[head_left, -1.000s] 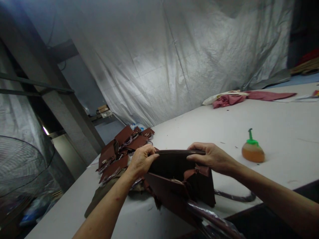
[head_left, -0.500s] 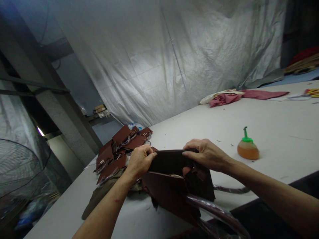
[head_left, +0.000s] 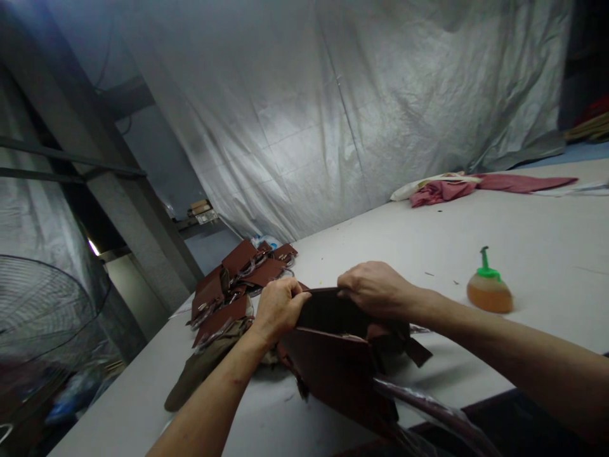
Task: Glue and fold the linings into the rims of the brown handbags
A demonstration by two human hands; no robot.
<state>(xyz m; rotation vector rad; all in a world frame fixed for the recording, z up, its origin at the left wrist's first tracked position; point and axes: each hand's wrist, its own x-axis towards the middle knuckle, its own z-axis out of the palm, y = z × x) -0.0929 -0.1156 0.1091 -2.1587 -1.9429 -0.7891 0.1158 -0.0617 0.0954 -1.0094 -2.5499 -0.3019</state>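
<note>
A dark brown leather bag (head_left: 333, 362) stands on the white table (head_left: 476, 241) in front of me. My left hand (head_left: 278, 308) is closed on the left end of the bag's top edge. My right hand (head_left: 375, 289) is closed over the same edge, close beside the left hand. A front flap of the bag hangs toward me. A plastic-wrapped handle (head_left: 428, 412) trails off at the lower right.
A pile of several brown leather bags (head_left: 233, 285) lies at the table's left edge. An amber bottle with a green nozzle (head_left: 489, 292) stands to the right. Pink cloth (head_left: 442, 189) lies at the back. A fan guard (head_left: 42, 317) is at the left.
My right hand has slid left along the bag's top edge, toward the left hand. The bag's opening has narrowed. The view has shifted slightly.
</note>
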